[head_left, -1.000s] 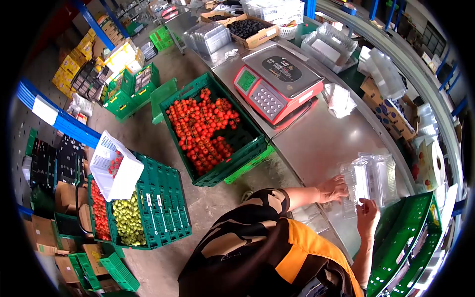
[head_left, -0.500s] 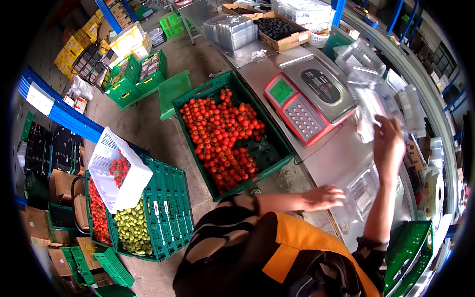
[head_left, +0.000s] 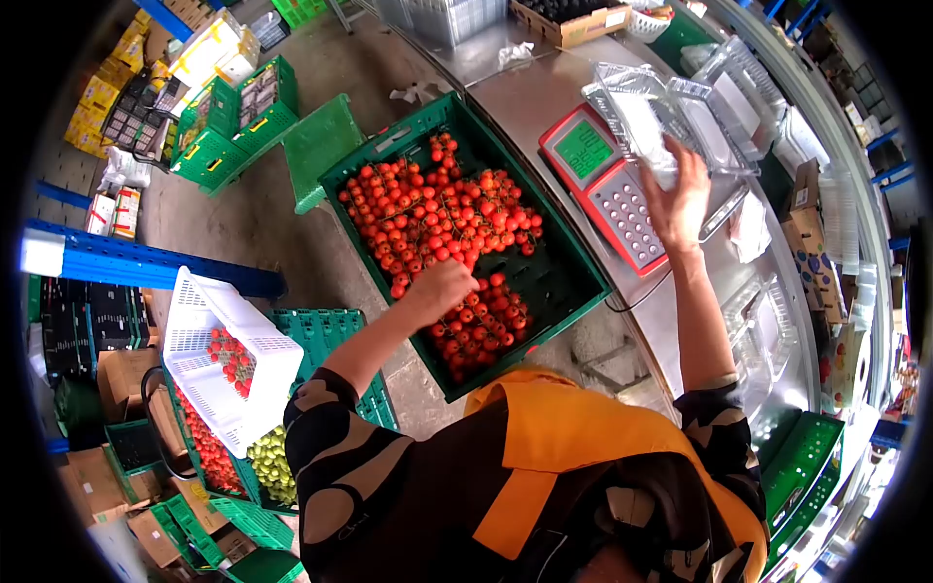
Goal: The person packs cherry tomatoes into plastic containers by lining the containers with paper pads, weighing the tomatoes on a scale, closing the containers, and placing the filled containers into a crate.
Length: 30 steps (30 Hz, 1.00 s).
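My left hand (head_left: 442, 291) reaches into a green crate (head_left: 573, 282) of red cherry tomatoes (head_left: 413, 219) on the vine. Its fingers are closed among the tomatoes, and the fingertips are partly hidden. Over the scale's weighing plate, my right hand (head_left: 677, 197) grips the near edge of an opened clear plastic clamshell box (head_left: 632, 117). The red scale (head_left: 607, 189) shows a lit green display, and the box covers much of its plate.
More clear plastic boxes (head_left: 763, 325) lie on the metal table (head_left: 520, 97). A cardboard tray (head_left: 573, 24) of dark fruit stands at the back. On the left, a white basket (head_left: 262, 340) sits on green crates of tomatoes and green fruit (head_left: 272, 466).
My left hand has moved from the table edge into the tomato crate. My right hand has brought a clear clamshell from the right onto the scale. The view has shifted.
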### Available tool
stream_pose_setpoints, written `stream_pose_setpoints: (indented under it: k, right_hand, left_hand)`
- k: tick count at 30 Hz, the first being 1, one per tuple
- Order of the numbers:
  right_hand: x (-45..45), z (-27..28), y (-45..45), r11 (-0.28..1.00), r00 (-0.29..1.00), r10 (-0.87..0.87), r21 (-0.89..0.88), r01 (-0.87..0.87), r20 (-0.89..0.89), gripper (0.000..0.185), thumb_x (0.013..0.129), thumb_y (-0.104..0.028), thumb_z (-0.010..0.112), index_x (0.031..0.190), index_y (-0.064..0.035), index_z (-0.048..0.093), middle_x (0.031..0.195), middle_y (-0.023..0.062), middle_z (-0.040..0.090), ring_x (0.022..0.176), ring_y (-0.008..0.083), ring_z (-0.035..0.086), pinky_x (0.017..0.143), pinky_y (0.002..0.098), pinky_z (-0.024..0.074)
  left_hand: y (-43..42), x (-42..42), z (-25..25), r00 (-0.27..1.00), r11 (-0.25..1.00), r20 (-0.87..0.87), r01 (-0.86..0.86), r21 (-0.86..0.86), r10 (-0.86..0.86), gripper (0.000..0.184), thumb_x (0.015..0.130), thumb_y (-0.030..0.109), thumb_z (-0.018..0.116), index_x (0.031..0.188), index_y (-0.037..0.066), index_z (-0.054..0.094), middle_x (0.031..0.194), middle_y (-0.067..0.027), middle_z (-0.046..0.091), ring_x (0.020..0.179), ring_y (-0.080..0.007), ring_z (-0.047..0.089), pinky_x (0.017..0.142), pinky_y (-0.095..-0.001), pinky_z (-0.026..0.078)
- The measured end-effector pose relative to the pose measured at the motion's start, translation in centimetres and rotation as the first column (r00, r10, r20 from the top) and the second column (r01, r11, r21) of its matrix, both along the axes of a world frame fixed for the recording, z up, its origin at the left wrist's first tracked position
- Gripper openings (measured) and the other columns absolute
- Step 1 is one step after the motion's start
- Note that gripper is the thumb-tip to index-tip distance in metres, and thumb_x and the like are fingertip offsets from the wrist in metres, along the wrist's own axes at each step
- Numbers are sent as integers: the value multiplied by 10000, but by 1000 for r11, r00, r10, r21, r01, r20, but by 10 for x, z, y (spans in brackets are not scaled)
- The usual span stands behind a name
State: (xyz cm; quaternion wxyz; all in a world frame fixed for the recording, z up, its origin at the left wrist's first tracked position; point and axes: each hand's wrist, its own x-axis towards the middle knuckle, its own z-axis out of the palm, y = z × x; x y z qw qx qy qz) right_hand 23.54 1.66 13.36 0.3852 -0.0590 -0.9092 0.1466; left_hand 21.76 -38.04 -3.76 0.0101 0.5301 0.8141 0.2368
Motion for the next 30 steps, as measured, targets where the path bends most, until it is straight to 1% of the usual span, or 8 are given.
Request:
stream_pose_setpoints:
  k: [3,7,10,13,19,21,24,30]
  right_hand:
    - [38,-50,46,939,970,-137,-338,63,-201,313,869,-109,672,1177,-59,644,1054,87,648,992,223,602,949,347,456]
    - [106,-130,113,693,866,-494,-636,339,-77,247,891,-85,600,1130,-42,647,1018,57,656,910,150,600,850,294,486]
    - [140,-175,148,641,834,-550,-614,459,49,227,891,-144,597,1090,-44,646,977,55,667,844,149,623,776,291,502]
    - [165,-219,169,563,725,-650,-496,660,228,223,894,-183,593,1065,-51,646,967,66,678,842,175,643,783,317,512]
    - [175,-219,148,584,619,-691,-217,782,374,188,852,-211,570,1013,-153,647,1015,57,649,1005,271,623,870,411,489]
    - [177,-218,147,588,608,-696,-184,788,381,177,854,-209,568,1006,-152,640,1008,60,644,1003,275,618,861,419,490]
    - [176,-208,139,604,616,-693,-165,780,374,161,866,-175,554,1009,-142,618,1019,80,633,1008,300,609,853,440,494]
    - [174,-191,132,606,656,-666,-257,753,355,125,849,-111,576,972,-106,596,1017,88,622,1011,308,601,838,448,504]
  left_hand:
    - [15,42,-7,983,962,-104,121,-245,-151,129,812,109,619,937,134,639,1019,-34,554,1020,-228,543,928,-376,457]
    - [19,56,-14,975,928,-182,52,-369,-127,177,799,114,616,973,147,615,1056,-51,533,1089,-242,509,987,-394,429]
    - [21,51,-25,956,901,-200,112,-418,-212,197,798,90,612,988,139,627,1032,-42,542,1055,-231,529,963,-378,443]
    - [28,43,-18,988,969,-71,119,-215,-137,237,777,32,620,999,116,636,973,-43,561,979,-236,566,883,-360,487]
    - [40,20,30,781,851,498,-504,146,378,162,868,-15,608,1025,23,592,953,-86,630,897,-260,635,809,-353,517]
    - [35,-1,39,601,751,723,-637,174,342,167,960,35,601,1126,23,594,1062,-53,653,996,-129,617,841,-308,515]
    - [60,-21,98,298,565,948,-805,184,116,295,956,108,667,1241,118,591,1203,8,630,1110,-126,600,895,-316,513]
    - [114,-80,184,432,613,878,-642,460,-206,227,986,56,601,1210,92,616,1209,-28,632,1098,-166,628,906,-357,566]
